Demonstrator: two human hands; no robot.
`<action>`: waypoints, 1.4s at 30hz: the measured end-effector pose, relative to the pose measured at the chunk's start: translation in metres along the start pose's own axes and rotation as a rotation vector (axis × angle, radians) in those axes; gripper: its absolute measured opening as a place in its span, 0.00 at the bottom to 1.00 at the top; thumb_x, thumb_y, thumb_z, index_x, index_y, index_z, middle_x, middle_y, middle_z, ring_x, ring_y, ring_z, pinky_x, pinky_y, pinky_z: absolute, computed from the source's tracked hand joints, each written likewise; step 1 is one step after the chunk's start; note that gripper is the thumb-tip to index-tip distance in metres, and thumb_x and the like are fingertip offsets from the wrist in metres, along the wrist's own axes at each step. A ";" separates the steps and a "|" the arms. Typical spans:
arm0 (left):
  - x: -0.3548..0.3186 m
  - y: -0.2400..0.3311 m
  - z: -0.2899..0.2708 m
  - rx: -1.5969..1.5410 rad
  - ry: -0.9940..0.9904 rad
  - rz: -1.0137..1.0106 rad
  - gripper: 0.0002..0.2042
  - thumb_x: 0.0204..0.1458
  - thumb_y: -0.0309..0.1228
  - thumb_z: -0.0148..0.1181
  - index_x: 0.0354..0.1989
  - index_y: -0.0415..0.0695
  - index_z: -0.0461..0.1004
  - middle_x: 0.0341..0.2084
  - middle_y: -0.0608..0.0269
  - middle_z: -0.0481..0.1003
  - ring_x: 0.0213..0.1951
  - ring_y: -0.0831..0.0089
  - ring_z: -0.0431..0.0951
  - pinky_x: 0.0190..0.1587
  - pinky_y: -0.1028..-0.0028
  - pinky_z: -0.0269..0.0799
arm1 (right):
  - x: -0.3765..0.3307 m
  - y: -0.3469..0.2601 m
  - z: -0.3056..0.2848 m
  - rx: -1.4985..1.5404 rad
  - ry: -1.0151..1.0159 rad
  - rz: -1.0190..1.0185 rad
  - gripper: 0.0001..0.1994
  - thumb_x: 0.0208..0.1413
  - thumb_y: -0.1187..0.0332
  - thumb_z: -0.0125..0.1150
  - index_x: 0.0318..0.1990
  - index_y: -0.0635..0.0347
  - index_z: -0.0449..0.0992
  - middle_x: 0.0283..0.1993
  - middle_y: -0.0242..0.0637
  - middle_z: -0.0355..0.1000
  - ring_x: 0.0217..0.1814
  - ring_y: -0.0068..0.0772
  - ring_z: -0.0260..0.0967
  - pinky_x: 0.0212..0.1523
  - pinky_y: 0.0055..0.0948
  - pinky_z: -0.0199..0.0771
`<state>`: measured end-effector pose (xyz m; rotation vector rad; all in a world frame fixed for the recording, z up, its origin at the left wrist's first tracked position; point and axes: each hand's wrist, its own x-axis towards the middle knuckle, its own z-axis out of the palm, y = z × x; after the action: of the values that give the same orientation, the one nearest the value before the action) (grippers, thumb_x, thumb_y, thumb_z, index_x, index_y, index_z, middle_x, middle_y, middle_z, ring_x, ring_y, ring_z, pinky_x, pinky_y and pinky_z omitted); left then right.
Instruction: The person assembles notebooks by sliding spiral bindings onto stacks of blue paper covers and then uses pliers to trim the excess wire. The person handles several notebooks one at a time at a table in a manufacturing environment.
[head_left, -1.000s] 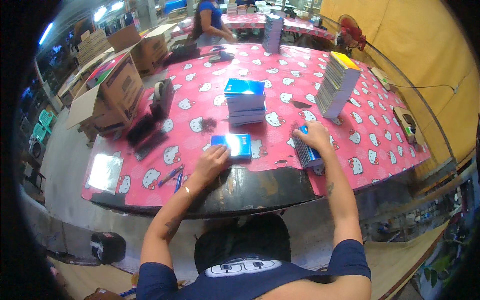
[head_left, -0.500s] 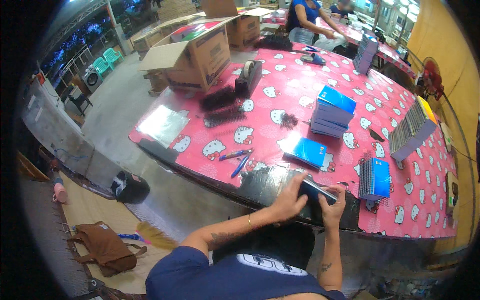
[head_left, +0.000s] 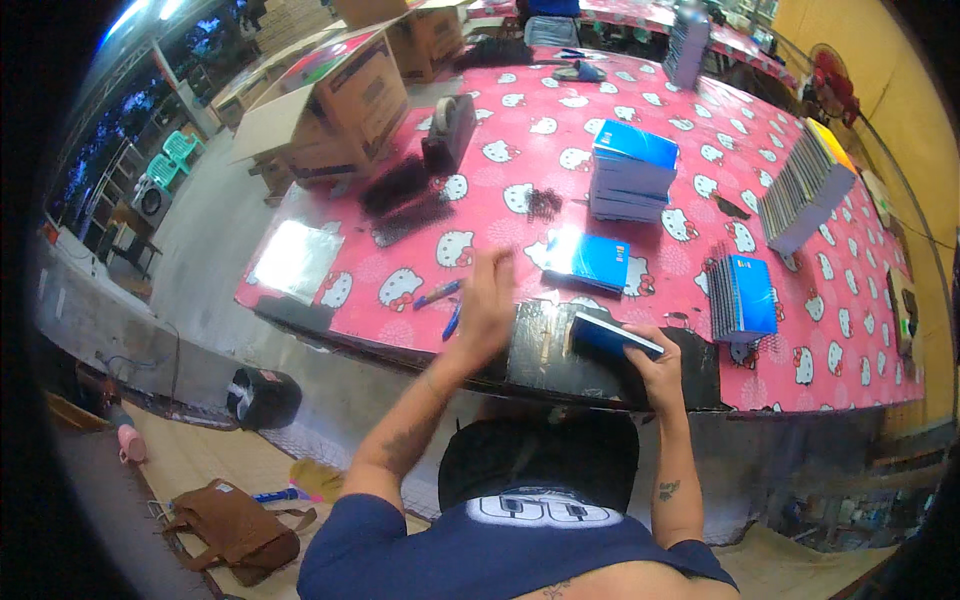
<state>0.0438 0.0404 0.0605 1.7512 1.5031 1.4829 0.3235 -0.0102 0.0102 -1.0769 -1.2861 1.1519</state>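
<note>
My right hand [head_left: 658, 366] is closed on the end of a small dark blue notebook [head_left: 606, 338], which is tilted over a black board [head_left: 538, 350] at the table's near edge. My left hand [head_left: 487, 305] is raised off the notebook, over the pens; motion smears its fingers. Beside it lie a pen [head_left: 437, 293] and a blue pen [head_left: 452, 322], partly covered by the hand. Beyond the board lies a flat blue notebook pile [head_left: 588, 262], with a taller stack of blue notebooks [head_left: 632, 172] behind it. Black binding coils [head_left: 412, 220] lie farther left.
Coil-bound blue notebooks [head_left: 742, 297] stand at right, with a longer row [head_left: 806, 188] behind. A tape dispenser [head_left: 449, 135], an open carton [head_left: 345, 110] and a clear plastic sheet [head_left: 297, 262] are at left. A black bin [head_left: 262, 397] and brown bag [head_left: 232, 527] are on the floor.
My left hand has let go of the notebook and moved left and up toward the pens. My right hand still holds the notebook. The view has shifted, and the far person is mostly out of it.
</note>
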 end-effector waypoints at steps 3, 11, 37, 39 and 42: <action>-0.065 0.007 0.033 -0.175 -0.227 -0.179 0.11 0.70 0.29 0.42 0.50 0.36 0.67 0.51 0.54 0.74 0.49 0.72 0.73 0.57 0.69 0.67 | -0.003 -0.003 0.001 -0.009 -0.057 -0.012 0.12 0.55 0.81 0.63 0.47 0.64 0.82 0.44 0.30 0.78 0.46 0.20 0.71 0.51 0.22 0.68; -0.045 0.008 0.009 -0.050 -0.215 0.055 0.10 0.64 0.29 0.58 0.49 0.39 0.77 0.32 0.62 0.78 0.26 0.78 0.73 0.29 0.75 0.70 | -0.007 0.001 -0.009 0.025 -0.077 0.086 0.12 0.57 0.80 0.65 0.49 0.64 0.81 0.44 0.30 0.79 0.46 0.18 0.71 0.50 0.20 0.70; -0.022 0.015 0.005 0.124 -0.652 0.342 0.11 0.58 0.31 0.63 0.48 0.43 0.77 0.37 0.54 0.76 0.36 0.53 0.81 0.38 0.60 0.76 | -0.010 0.001 -0.007 0.052 -0.180 0.093 0.12 0.58 0.80 0.63 0.50 0.63 0.81 0.46 0.31 0.80 0.48 0.20 0.72 0.54 0.23 0.71; -0.021 0.024 0.005 0.137 -0.590 0.437 0.12 0.58 0.31 0.65 0.49 0.43 0.77 0.34 0.55 0.76 0.34 0.53 0.81 0.37 0.61 0.76 | -0.011 -0.001 -0.004 0.112 -0.173 0.084 0.12 0.58 0.80 0.63 0.49 0.64 0.81 0.46 0.31 0.80 0.48 0.20 0.72 0.53 0.23 0.71; -0.014 0.009 0.005 0.194 -0.717 0.418 0.15 0.55 0.32 0.67 0.50 0.44 0.75 0.36 0.54 0.75 0.34 0.52 0.80 0.35 0.61 0.76 | -0.012 0.004 -0.006 0.056 -0.182 0.093 0.12 0.58 0.80 0.64 0.50 0.64 0.81 0.45 0.31 0.80 0.48 0.20 0.72 0.52 0.23 0.71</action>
<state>0.0543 0.0268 0.0597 2.4631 0.9587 0.7112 0.3297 -0.0214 0.0049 -1.0181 -1.3469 1.3735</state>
